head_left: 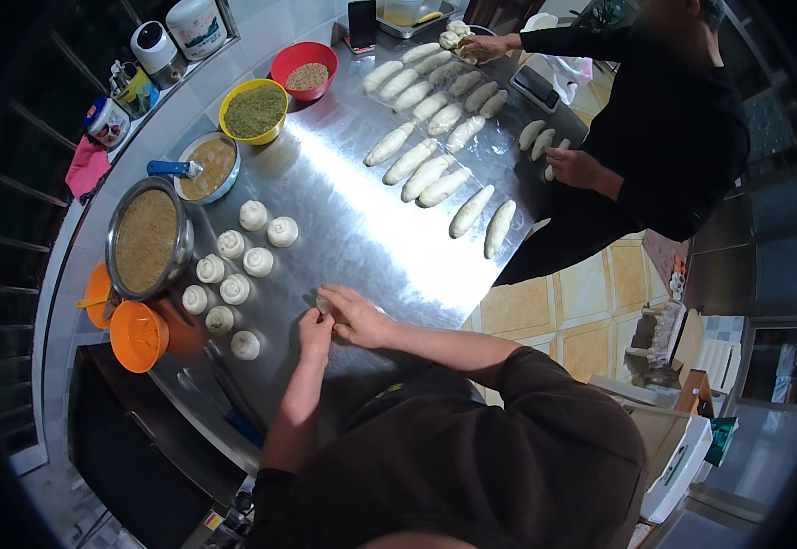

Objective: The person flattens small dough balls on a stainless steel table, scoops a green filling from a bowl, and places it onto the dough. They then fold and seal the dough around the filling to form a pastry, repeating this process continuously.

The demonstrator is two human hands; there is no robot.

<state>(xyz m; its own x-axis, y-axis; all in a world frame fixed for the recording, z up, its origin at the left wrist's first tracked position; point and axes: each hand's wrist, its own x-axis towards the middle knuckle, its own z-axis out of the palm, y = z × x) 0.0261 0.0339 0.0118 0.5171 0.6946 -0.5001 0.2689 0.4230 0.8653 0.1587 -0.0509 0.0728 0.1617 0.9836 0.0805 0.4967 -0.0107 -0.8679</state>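
My left hand (315,333) and my right hand (360,317) meet low over the metal table. Both are closed around a small piece of dough (323,305), of which just a pale edge shows; the fingers cover the rest. To the left of my hands stand several round, coiled dough buns (234,289), white and loosely grouped. Long oval dough pieces (427,177) lie in rows farther off, some under clear plastic film (464,134).
Along the left edge stand a steel bowl of brown filling (184,240), an orange bowl (139,336), a bowl of paste (208,167) with a blue-handled brush (171,168), a yellow bowl (254,111) and a red bowl (304,70). A co-worker's hand (585,170) touches dough at the right.
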